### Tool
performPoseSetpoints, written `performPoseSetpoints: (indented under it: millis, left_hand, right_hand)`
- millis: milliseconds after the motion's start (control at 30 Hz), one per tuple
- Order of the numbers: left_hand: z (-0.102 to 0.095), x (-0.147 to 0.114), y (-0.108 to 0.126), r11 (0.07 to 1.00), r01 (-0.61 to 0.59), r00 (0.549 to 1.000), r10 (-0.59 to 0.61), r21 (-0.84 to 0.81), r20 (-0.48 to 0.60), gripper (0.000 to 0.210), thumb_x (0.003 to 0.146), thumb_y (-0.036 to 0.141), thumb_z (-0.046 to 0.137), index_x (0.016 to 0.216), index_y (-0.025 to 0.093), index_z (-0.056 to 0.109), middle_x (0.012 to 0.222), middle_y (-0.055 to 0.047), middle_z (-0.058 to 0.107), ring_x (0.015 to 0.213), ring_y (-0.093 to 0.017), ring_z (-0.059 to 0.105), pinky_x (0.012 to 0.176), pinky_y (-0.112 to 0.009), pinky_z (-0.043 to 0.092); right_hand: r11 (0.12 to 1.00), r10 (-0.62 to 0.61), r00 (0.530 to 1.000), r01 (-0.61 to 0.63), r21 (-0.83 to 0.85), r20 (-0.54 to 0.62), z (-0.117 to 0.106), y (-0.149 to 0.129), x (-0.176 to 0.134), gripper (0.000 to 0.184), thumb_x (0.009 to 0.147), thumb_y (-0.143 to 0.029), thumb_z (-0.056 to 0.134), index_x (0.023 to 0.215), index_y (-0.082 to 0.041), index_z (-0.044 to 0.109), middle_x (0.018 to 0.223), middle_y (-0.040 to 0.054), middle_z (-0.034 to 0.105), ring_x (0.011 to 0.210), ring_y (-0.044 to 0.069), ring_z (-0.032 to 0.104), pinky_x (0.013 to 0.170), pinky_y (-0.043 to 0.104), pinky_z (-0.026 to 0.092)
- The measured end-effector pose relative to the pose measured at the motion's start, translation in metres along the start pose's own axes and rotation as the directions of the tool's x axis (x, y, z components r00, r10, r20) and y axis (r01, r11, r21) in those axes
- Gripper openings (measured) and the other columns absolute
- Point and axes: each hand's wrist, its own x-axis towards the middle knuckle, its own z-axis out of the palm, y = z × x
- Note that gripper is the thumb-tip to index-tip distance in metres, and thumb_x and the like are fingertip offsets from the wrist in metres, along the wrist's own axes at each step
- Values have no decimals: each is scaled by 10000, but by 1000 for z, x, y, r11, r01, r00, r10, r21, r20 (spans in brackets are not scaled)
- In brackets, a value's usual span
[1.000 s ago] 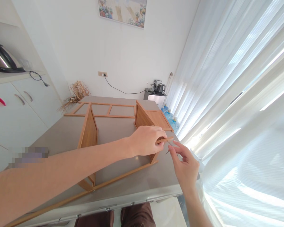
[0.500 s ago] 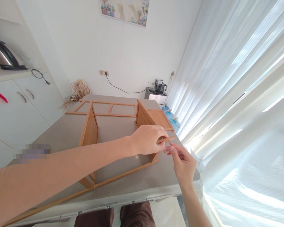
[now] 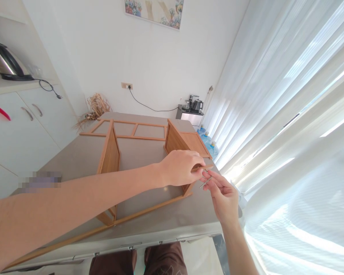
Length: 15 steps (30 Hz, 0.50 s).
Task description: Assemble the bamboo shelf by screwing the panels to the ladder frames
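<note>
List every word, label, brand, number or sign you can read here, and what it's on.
None readable.
Trousers: pale lines at the frame's bottom edge, cut off; can't tell if lettering.
Kettle: any marking too small to read.
Bottles: too small and blurred.
Pixelated patch: unreadable.
Panel, metal rod: no text visible.

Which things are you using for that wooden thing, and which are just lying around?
Likely for the job:
- metal rod at right hand
- wood at left hand
- upright panels
- front rail
- flat frame

Just around:
- kettle
- dried plants
- water bottles
</note>
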Motion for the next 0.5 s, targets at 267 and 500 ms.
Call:
performPoseSetpoints:
  millis: [267,500]
  left_hand:
    - [0,0,-1,1000,3,1000,-3,-6,3,279,973,334,514,1113,266,746,1306,10,727,1175,-234,699,893,-356,571]
    - [1,0,-1,1000,-3,1000,3,-12,-11,269,963,319,528,1104,259,750,1283,8,735,1159,-230,705,898,-346,570]
  right_hand:
    - [987,-91,996,89,-134,-7,1,4,2,272,889,-331,792,1158,-293,773,1070,52,808,839,191,787,692,281,645]
    - [981,-189,982,188,-56,-17,4,18,6,148,900,-326,768,1034,-272,800,941,40,813,750,198,780,678,339,672]
